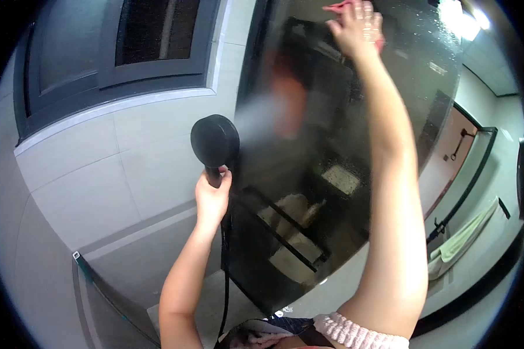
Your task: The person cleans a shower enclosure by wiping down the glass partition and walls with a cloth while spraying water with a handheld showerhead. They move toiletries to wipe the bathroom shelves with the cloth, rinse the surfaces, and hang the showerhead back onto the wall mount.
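My left hand [211, 200] is closed around the handle of a black shower head [214, 141]. A misty spray of water shoots from its face to the right, against a dark, wet glass panel [343, 125]. A black hose [226, 273] hangs down below the handle. High up on the same glass, at the top of the view, my right hand [358, 29] presses a pink cloth [335, 7] to the surface. Parts of the cloth stick out around the fingers and palm. The hand looks wet.
A grey-framed window [151, 72] is set in the tiled wall [75, 168] at left. Lower left, a green-and-black stick [82, 264] leans in the corner. A black bar handle [285, 232] shows low on the glass. A pale green towel [466, 241] hangs at right.
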`<move>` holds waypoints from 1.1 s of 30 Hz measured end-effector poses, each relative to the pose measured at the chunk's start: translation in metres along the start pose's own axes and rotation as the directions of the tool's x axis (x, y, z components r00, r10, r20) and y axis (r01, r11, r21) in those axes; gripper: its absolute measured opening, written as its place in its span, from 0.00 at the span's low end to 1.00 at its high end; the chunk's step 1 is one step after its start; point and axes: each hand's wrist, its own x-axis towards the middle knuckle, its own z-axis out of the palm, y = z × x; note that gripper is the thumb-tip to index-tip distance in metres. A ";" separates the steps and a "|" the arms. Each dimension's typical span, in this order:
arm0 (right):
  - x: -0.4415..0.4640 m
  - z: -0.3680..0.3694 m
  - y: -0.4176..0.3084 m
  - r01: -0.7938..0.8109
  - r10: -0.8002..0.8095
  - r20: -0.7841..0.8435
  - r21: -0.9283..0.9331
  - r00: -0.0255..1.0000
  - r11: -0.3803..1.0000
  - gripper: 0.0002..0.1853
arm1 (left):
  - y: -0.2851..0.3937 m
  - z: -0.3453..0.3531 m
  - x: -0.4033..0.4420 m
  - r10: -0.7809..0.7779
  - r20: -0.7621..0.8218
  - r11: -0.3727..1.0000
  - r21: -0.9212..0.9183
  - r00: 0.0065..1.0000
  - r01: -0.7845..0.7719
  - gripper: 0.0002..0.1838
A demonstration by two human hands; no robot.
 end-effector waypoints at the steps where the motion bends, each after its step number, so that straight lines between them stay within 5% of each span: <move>1: -0.005 0.059 -0.017 0.103 -0.093 0.072 -0.161 0.993 0.981 0.32 | 0.001 0.001 0.001 0.006 -0.015 1.000 0.009 1.000 -0.006 0.10; 3: -0.026 0.089 -0.073 0.198 -0.195 0.223 0.012 0.955 0.980 0.36 | -0.003 0.000 -0.004 -0.003 0.009 1.000 0.030 1.000 0.003 0.11; 4: -0.048 0.110 -0.101 0.247 -0.247 0.125 0.020 0.961 0.969 0.34 | -0.009 -0.001 -0.006 0.012 0.008 0.999 0.038 1.000 -0.012 0.11; 6: -0.092 0.114 -0.155 0.382 -0.383 0.424 0.092 0.821 0.920 0.36 | -0.023 -0.006 -0.016 -0.049 0.038 0.996 0.074 0.998 0.046 0.12; 11: -0.301 0.155 -0.262 0.582 -0.649 0.438 0.297 0.622 0.757 0.34 | -0.045 -0.033 -0.044 -0.063 0.040 0.987 0.148 0.997 0.056 0.14; 13: -0.352 0.115 -0.272 0.552 -0.754 0.567 0.532 0.331 0.642 0.31 | -0.052 -0.047 -0.055 -0.154 0.080 0.985 0.093 0.985 0.146 0.13; 17: -0.402 0.114 -0.236 0.509 -0.855 0.403 0.687 0.325 0.518 0.28 | -0.050 -0.048 -0.058 -0.176 0.051 0.983 0.058 0.983 0.173 0.10; 19: -0.340 0.101 -0.203 0.588 -0.812 0.465 0.564 0.354 0.579 0.25 | -0.041 -0.033 -0.052 -0.130 0.031 0.991 0.042 0.991 0.129 0.09; 21: -0.273 0.098 -0.157 0.519 -0.710 0.377 0.494 0.595 0.698 0.24 | -0.029 -0.013 -0.047 -0.124 0.018 0.992 -0.014 0.992 0.124 0.09; 25: -0.118 0.048 -0.026 0.499 -0.528 0.272 0.174 0.804 0.849 0.23 | -0.008 0.032 -0.045 -0.065 0.073 0.977 -0.197 0.995 0.079 0.08; 31: -0.004 -0.104 0.136 0.242 -0.230 0.391 0.019 0.891 0.970 0.24 | 0.038 0.084 -0.046 0.051 0.252 0.960 -0.279 0.966 0.022 0.09; 33: -0.018 -0.087 0.180 0.206 -0.206 0.007 -0.123 0.978 0.971 0.24 | 0.051 0.097 -0.049 0.061 0.315 0.949 -0.314 0.947 0.043 0.09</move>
